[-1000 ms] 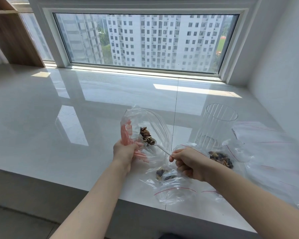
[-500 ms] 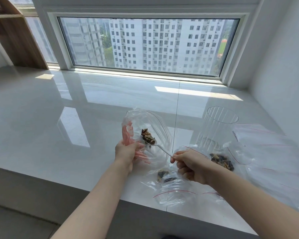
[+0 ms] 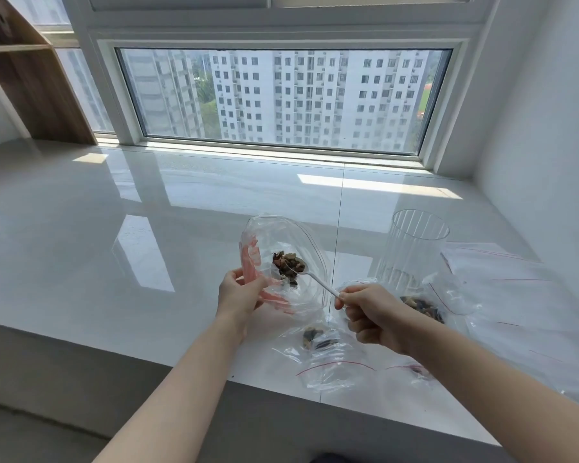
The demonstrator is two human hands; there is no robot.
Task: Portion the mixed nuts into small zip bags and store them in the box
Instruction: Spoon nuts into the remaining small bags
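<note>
Head camera, looking down at a glossy white stone ledge under a wide window that faces tall apartment blocks.

The left hand pinches the rim of a clear zip bag, holding it raised above the ledge with its mouth wide. The right hand, just right of that bag, has its fingers curled round the handle of a white plastic spoon. The spoon's bowl sits inside the held bag, heaped with mixed nuts.

Below the held bag, a filled small bag lies flat on the ledge. To the right of the held bag stands a clear ribbed container, upright, with another nut bag at its base. Further right lie flat empty bags.
</note>
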